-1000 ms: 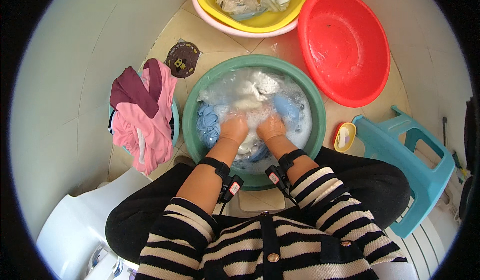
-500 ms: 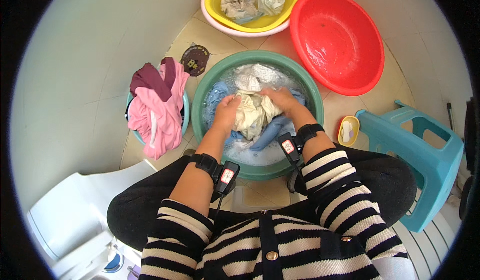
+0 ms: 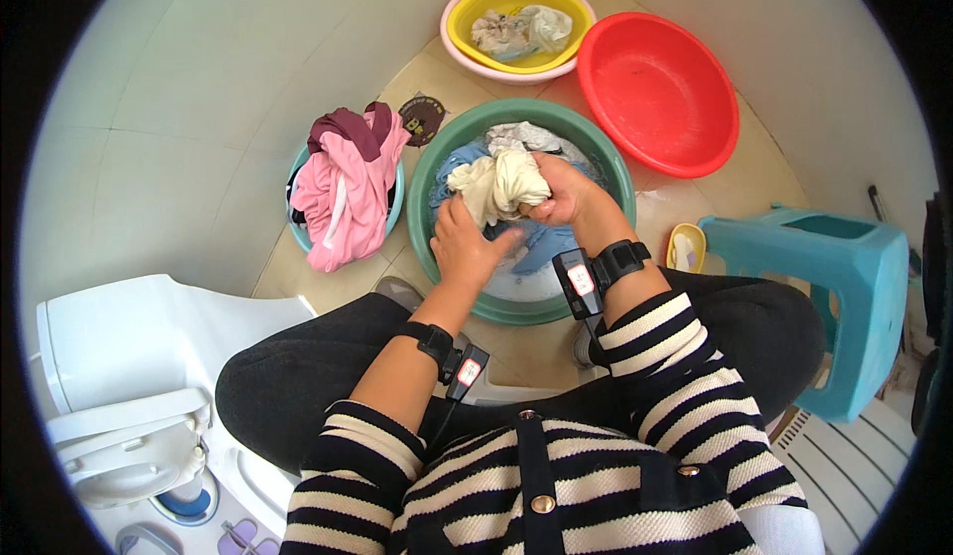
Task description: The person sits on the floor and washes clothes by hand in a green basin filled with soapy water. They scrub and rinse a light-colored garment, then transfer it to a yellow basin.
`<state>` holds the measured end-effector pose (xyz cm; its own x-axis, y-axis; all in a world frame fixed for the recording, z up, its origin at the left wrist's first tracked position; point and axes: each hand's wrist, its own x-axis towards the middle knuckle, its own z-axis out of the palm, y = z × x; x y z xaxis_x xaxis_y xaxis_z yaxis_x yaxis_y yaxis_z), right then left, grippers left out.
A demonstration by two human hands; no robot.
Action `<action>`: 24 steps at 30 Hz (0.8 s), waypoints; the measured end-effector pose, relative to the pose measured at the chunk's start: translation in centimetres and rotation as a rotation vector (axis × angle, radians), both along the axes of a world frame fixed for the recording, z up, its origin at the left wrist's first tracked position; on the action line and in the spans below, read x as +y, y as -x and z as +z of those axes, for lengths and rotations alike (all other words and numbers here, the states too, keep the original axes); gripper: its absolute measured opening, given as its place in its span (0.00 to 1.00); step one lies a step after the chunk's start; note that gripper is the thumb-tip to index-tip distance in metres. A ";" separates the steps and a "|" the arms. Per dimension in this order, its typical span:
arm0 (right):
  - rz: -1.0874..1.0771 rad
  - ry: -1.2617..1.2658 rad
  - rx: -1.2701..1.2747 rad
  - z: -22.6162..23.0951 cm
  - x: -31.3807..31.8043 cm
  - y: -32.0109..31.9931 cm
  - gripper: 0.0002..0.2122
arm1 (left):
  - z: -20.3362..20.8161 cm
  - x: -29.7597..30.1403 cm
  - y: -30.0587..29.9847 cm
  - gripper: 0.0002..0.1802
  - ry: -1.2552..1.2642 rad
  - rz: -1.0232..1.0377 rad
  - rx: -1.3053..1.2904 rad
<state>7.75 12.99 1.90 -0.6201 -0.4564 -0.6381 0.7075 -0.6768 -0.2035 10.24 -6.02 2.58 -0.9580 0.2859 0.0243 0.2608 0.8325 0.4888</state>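
Note:
Above the soapy water in a green basin, I have a wet cream-coloured cloth garment bunched up. My right hand grips its right end with curled fingers. On the near left, my left hand has its fingers spread and thumb apart; the fingertips meet the garment's lower left edge. Blue fabric lies in the suds underneath, partly hidden by my hands. A white patterned cloth rests at the basin's far side.
A light-blue tub heaped with pink and maroon clothes stands left. Beyond are a yellow basin holding wet cloths and a red basin. At right are a small yellow dish and a blue stool. A toilet stands left.
The cream garment has been gathered into a tighter bunch. My left hand has come off its left side toward me and opened; my right hand has turned around its right end. The view has shifted slightly.

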 end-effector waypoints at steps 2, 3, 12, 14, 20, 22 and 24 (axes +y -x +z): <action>-0.073 0.037 -0.053 1.0 0.3 -0.9 0.17 | 0.0 0.2 1.2 0.31 -0.283 0.025 -0.177; -0.093 0.098 -0.045 1.3 0.6 -1.4 0.17 | 0.0 0.1 1.9 0.30 -0.423 0.039 -0.269; -0.217 -0.682 -0.436 -1.7 2.3 -6.1 0.15 | -0.6 -2.7 3.5 0.14 -0.785 0.423 -1.116; -0.182 -0.862 -0.363 -1.9 1.3 -6.4 0.16 | -1.0 -3.0 3.2 0.14 -0.740 0.470 -1.083; 0.415 -1.883 -0.210 0.7 -4.2 -6.3 0.31 | -2.3 -1.7 2.9 0.21 -0.396 0.137 -0.251; 0.615 -2.219 -0.033 0.8 -5.7 -6.8 0.28 | -2.6 -1.0 2.0 0.24 -0.323 -0.061 -0.308; 0.702 -2.367 0.174 0.0 -6.6 -7.2 0.26 | -3.0 -0.8 0.9 0.28 -0.124 -0.265 -0.183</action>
